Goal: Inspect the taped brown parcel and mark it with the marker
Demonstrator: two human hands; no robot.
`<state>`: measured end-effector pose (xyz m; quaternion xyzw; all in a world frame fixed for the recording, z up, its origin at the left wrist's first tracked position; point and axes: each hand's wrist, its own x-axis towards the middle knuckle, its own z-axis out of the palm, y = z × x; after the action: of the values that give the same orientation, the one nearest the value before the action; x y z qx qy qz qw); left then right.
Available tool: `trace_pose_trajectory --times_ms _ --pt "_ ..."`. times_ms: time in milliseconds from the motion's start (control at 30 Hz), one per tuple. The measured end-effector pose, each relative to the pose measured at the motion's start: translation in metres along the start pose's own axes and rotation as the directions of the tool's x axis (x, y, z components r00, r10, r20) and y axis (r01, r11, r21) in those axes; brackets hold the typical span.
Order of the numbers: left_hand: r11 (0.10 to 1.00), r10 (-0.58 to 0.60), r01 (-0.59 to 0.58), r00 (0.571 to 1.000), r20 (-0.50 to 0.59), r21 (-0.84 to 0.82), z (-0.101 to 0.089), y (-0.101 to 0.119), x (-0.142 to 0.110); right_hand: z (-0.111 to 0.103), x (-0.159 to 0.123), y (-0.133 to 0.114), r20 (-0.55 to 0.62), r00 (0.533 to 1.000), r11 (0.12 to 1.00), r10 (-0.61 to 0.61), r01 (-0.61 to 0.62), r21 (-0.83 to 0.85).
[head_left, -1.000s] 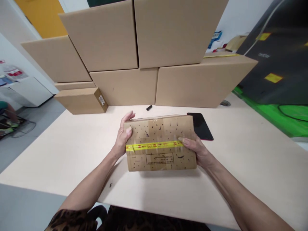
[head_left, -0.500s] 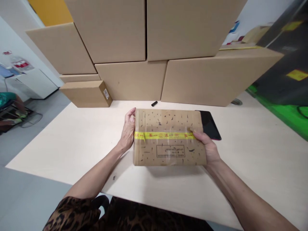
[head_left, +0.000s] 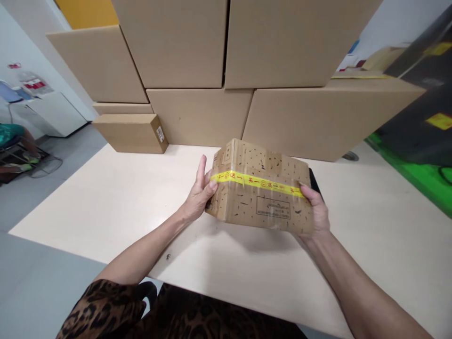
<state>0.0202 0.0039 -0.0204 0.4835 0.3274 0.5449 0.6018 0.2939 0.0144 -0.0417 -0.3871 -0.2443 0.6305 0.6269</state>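
The speckled carton [head_left: 264,193] is between the two hands, raised above the counter [head_left: 116,207], over the middle of its width and in from the near edge; its shadow falls on the surface below. It lies directly to the right of the left hand [head_left: 201,193] and directly to the left of the right hand [head_left: 316,209]. The left hand grips its left end, thumb on the end face by the yellow tape [head_left: 261,183], one finger pointing up and away from the cardboard. The right hand clasps the opposite end, thumb laid over the broad face at the end of the tape, the other fingers hidden behind. The carton is turned so that its left end face and its broad face both show, the broad face sloping down toward the right.

Both forearms reach in from the near edge, the left one angling up to the right, the right one up to the left. Beyond the carton, large boxes [head_left: 197,117] are stacked along the far edge. A smaller box [head_left: 127,134] stands at the far left corner. A black flat object [head_left: 315,184] shows partly behind the right hand.
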Motion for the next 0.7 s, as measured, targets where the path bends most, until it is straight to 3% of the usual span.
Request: trace_pose_trajectory --times_ms 67,133,267,333,567,700 --pt "0.998 -0.043 0.041 0.999 -0.027 -0.046 0.001 -0.002 0.001 0.000 0.001 0.000 -0.066 0.996 0.997 0.068 -0.064 0.054" --pt "0.992 -0.089 0.090 0.996 0.011 -0.089 0.001 -0.003 0.001 -0.001 0.001 -0.001 -0.140 0.987 0.991 0.084 -0.069 0.112" --pt "0.987 -0.056 0.096 0.957 0.286 -0.127 0.007 0.004 -0.003 -0.002 0.003 -0.002 -0.208 0.976 0.983 0.063 -0.025 0.183" --pt "0.987 -0.017 0.070 0.939 0.344 -0.142 0.012 0.008 -0.006 -0.003 0.004 -0.002 -0.195 0.978 0.980 0.068 -0.029 0.198" --pt "0.961 -0.110 0.164 0.966 0.235 -0.224 0.021 0.000 -0.007 0.000 0.009 -0.010 -0.297 0.953 0.989 0.059 -0.016 0.145" --pt "0.982 -0.098 0.110 0.991 0.087 -0.155 0.019 -0.009 -0.006 0.002 0.008 -0.012 -0.323 0.946 0.997 0.033 -0.009 0.076"
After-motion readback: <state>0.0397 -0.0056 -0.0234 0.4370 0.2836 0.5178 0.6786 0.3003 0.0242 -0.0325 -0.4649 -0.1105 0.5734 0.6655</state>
